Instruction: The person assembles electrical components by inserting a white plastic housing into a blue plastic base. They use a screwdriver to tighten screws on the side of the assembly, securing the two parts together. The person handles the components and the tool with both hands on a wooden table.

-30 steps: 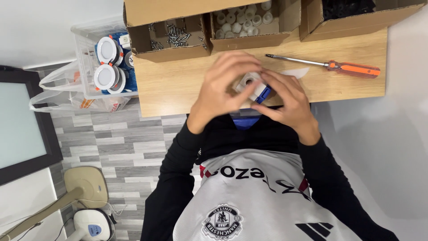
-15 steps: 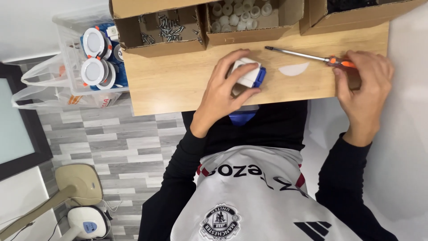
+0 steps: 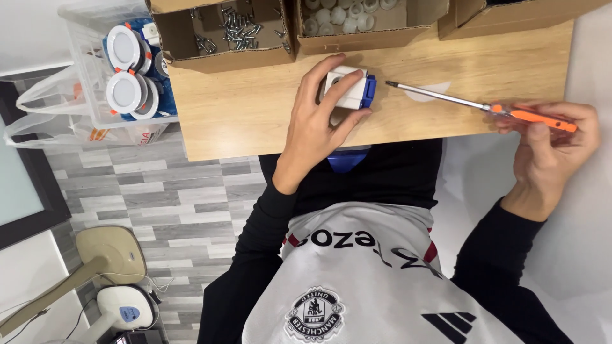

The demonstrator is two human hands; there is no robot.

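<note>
So the left hand (image 3: 317, 121) was curled around a small white-and-blue fitting (image 3: 347, 90), pinning it against the wooden tabletop (image 3: 255, 114); fingers wrapped over the far side, thumb tucked under the near edge, so a proper hold and not just a touch; the fitting sat near the middle of the table, just this side of the cardboard boxes.

The right hand (image 3: 548, 150) was out past the table's right edge, closed on the orange handle of a screwdriver (image 3: 481, 106); the long metal shaft lay nearly flat and pointed left, tip close to the fitting's blue side but not touching it as far as I could see; there was a pale oval patch on the table under the shaft, couldn't tell what it was.

Along the back edge: one open cardboard box of loose screws (image 3: 233, 32), and next to it another box holding small white round parts (image 3: 344, 14); a third box at the far right, contents hidden.

Off the table's left end stood a clear plastic bin (image 3: 86, 76) with round white downlights (image 3: 124, 70) stacked inside, plus a plastic bag hanging beside it; something blue peeked out below the table edge in the person's lap, too hidden to identify.
</note>
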